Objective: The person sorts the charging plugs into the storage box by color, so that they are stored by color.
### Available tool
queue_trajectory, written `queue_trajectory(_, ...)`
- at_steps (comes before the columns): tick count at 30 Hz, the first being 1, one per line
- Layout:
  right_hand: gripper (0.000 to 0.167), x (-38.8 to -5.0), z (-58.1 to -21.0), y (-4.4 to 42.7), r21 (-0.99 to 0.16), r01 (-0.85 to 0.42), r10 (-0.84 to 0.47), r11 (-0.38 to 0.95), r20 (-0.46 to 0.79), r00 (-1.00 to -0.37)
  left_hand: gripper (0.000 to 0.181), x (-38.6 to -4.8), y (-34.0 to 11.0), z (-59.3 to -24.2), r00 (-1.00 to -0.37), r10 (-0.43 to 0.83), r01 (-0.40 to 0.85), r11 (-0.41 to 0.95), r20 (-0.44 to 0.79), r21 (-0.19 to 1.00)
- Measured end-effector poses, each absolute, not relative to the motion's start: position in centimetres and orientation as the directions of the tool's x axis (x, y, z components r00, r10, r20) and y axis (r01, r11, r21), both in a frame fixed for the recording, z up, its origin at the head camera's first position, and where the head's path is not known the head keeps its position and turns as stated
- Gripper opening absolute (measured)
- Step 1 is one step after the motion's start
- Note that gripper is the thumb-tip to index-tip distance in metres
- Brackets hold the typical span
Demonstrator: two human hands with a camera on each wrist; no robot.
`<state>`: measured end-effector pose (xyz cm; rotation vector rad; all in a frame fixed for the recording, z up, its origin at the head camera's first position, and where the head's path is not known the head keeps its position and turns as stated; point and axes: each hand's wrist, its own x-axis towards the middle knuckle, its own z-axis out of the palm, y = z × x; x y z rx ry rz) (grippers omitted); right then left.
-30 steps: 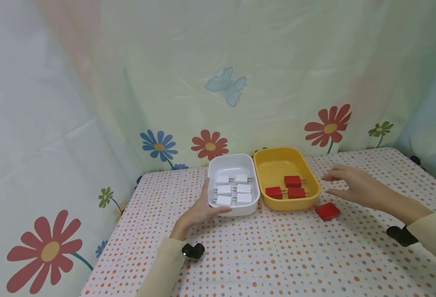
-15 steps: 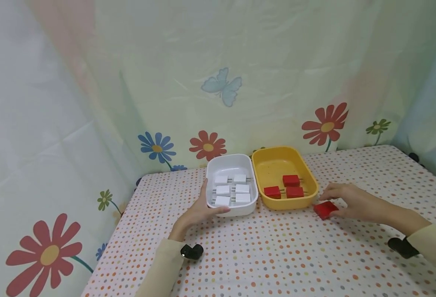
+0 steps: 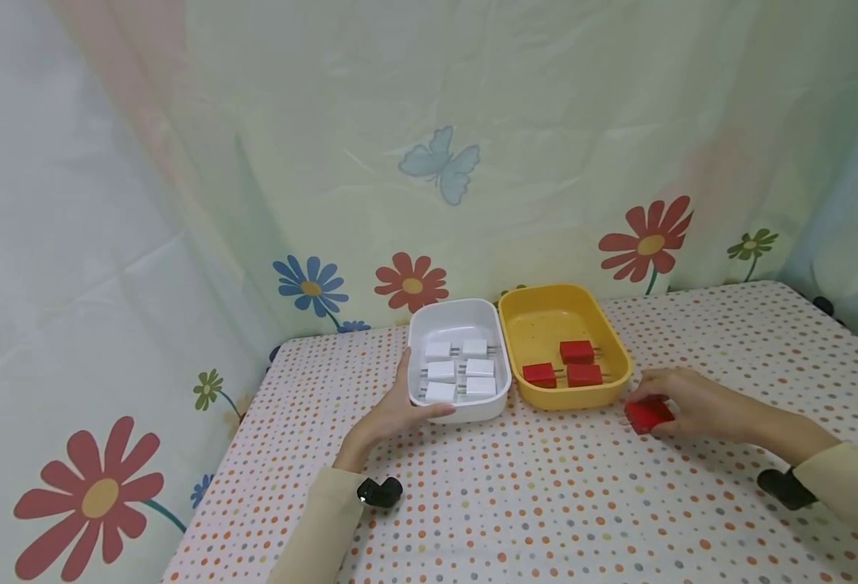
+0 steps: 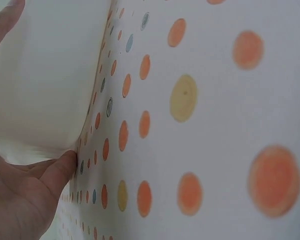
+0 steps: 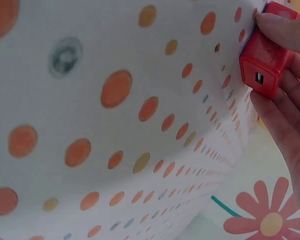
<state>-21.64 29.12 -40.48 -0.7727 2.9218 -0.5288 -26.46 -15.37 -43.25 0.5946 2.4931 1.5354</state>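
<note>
My right hand pinches a red USB wall charger low at the table, just right of the yellow tub. In the right wrist view, the thumb lies on one side of the charger and fingers on the other; its USB port faces the camera. My left hand grips the near left corner of a white tub, thumb across the front wall and fingers along the left side. Several white chargers lie in rows in that tub. Three red chargers lie in the yellow tub.
Both tubs stand side by side at the back of the table, against a flowered curtain. A dotted cloth covers the table. Black wrist devices sit at both cuffs.
My right hand has come down and left onto the loose red charger and taken hold of it; the charger has shifted slightly. My left hand stays on the white tub.
</note>
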Motion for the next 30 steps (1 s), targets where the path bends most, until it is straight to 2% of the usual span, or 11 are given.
queue_trajectory(9,0.041,-21.1,-40.1,29.3,-0.339,-0.439,-0.473,0.832,-0.020,-0.881,0.128,-26.4,-15.2,-43.2,-0.912,0.403,0.252,0.398,0.078,0.882)
queue_trajectory(16,0.039,-20.5,-39.5,29.7,-0.358,-0.454,-0.498,0.816,-0.037,-0.866,0.127,-26.2,-15.0,-43.1,-0.905,0.416,0.263,0.387,0.088,0.884)
queue_trajectory(24,0.042,-19.8,-36.5,28.9,-0.457,-0.554,-0.579,0.696,0.101,-0.809,0.127,-26.2,-15.2,-43.1,-0.912,0.403,0.250,0.399,0.076,0.882)
queue_trajectory(27,0.044,-19.9,-35.1,27.6,-0.487,-0.541,-0.541,0.686,0.156,-0.826,0.128,-26.3,-15.2,-43.1,-0.915,0.397,0.245,0.402,0.073,0.882)
queue_trajectory(30,0.045,-20.8,-34.3,25.8,-0.470,-0.530,-0.488,0.705,0.220,-0.844,0.129,-26.2,-15.4,-43.2,-0.916,0.396,0.242,0.404,0.070,0.882)
